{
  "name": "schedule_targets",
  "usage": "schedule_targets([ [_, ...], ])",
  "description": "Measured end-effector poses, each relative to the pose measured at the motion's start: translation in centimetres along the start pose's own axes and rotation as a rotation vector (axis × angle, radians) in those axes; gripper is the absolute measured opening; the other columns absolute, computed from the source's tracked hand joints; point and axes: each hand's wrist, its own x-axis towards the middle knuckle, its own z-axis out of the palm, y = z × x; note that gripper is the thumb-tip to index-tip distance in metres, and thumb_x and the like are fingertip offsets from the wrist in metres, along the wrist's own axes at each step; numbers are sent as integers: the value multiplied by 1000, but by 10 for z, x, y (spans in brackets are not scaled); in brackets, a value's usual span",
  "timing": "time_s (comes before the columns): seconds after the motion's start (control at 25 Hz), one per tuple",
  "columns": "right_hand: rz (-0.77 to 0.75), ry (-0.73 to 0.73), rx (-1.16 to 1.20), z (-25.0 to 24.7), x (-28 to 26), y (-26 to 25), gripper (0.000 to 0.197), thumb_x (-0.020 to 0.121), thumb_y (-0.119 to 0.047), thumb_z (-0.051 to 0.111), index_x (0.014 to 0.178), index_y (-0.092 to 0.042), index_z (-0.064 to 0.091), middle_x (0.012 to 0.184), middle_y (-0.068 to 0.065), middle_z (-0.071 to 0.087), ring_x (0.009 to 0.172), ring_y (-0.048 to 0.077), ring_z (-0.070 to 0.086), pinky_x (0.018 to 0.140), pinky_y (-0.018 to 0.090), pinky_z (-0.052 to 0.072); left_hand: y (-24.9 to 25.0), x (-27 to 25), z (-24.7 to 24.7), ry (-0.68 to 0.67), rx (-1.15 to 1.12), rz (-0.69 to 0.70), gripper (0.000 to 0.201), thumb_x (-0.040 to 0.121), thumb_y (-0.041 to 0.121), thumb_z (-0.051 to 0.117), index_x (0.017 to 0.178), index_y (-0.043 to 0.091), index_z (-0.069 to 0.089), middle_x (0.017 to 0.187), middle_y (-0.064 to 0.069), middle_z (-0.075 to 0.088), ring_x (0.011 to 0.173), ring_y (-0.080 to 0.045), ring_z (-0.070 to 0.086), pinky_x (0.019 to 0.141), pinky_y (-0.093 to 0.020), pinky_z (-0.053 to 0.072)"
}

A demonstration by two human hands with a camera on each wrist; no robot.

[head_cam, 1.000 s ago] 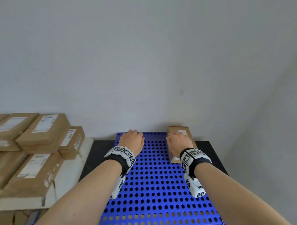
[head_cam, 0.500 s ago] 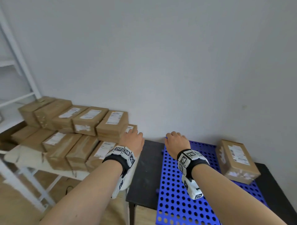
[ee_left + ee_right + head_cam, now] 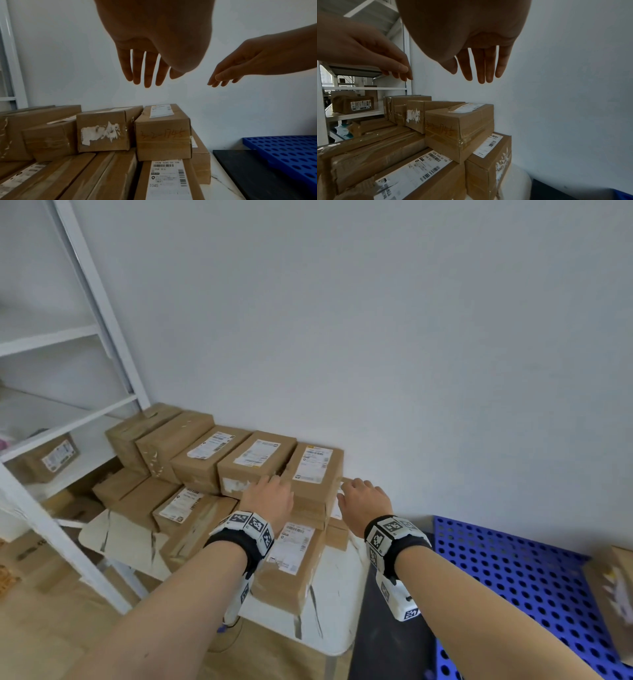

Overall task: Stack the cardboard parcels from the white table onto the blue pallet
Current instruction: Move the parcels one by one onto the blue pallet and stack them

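Note:
Several brown cardboard parcels lie in two layers on the white table point(image 3: 329, 621). The rightmost top parcel point(image 3: 317, 474) carries a white label and handwriting on its near end point(image 3: 163, 136). My left hand point(image 3: 270, 498) hovers above its left side with straight fingers point(image 3: 147, 75), holding nothing. Above its right edge my right hand point(image 3: 363, 498) hangs with fingers point(image 3: 484, 70) extended, also empty. The blue perforated pallet point(image 3: 513, 580) lies at the right, with one parcel point(image 3: 613, 590) on its far right.
A black table top point(image 3: 387, 635) carries the pallet, right beside the white table. White metal shelving point(image 3: 99, 313) stands at the left with a parcel point(image 3: 51, 457) on a shelf. A plain wall runs close behind the parcels.
The view has swung left from the pallet to the white table. Both hands moved left, from over the pallet to above the rightmost top parcel.

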Motion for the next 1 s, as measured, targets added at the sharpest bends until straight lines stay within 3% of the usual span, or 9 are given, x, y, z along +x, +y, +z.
schedule_targets([
  [0.28, 131, -102, 118, 38, 48, -19, 36, 100, -27, 29, 122, -9, 51, 123, 9, 56, 113, 27, 52, 93, 36, 41, -47, 33, 48, -96, -100, -16, 29, 99, 31, 30, 113, 17, 51, 114, -3, 57, 107, -22, 54, 82, -35, 46],
  [0.52, 449, -172, 578, 67, 59, -25, 46, 98, -32, 42, 140, -12, 39, 140, 8, 48, 125, 23, 49, 102, 34, 40, -75, 57, 73, -245, -422, -83, 34, 98, 30, 35, 126, 16, 49, 106, -7, 65, 92, -25, 63, 76, -37, 52],
  [0.64, 575, -147, 746, 82, 66, -30, 49, 96, -30, 49, 140, -11, 39, 136, 11, 51, 121, 25, 53, 103, 36, 43, -83, 61, 87, -335, -607, -144, 41, 99, 27, 38, 137, 15, 43, 125, -10, 61, 108, -26, 60, 89, -35, 50],
  [0.8, 691, -87, 960, 101, 77, -28, 52, 92, -23, 56, 140, -10, 40, 134, 9, 54, 121, 24, 54, 104, 42, 44, -85, 67, 106, -464, -980, -212, 50, 98, 21, 43, 146, 13, 32, 142, -10, 48, 130, -21, 46, 108, -31, 36],
  [0.92, 752, -63, 1188, 108, 82, -29, 50, 92, -14, 55, 140, -12, 41, 133, 9, 56, 123, 24, 53, 103, 37, 45, -83, 73, 122, -545, -1153, -245, 56, 95, 24, 48, 148, 19, 29, 145, -7, 45, 133, -19, 44, 113, -39, 33],
  [1.0, 760, -34, 1260, 108, 82, -30, 48, 91, -5, 53, 138, -12, 44, 129, 10, 59, 120, 23, 55, 98, 32, 46, -81, 77, 126, -564, -1260, -322, 56, 95, 26, 50, 146, 22, 30, 144, -12, 46, 132, -29, 44, 112, -48, 33],
])
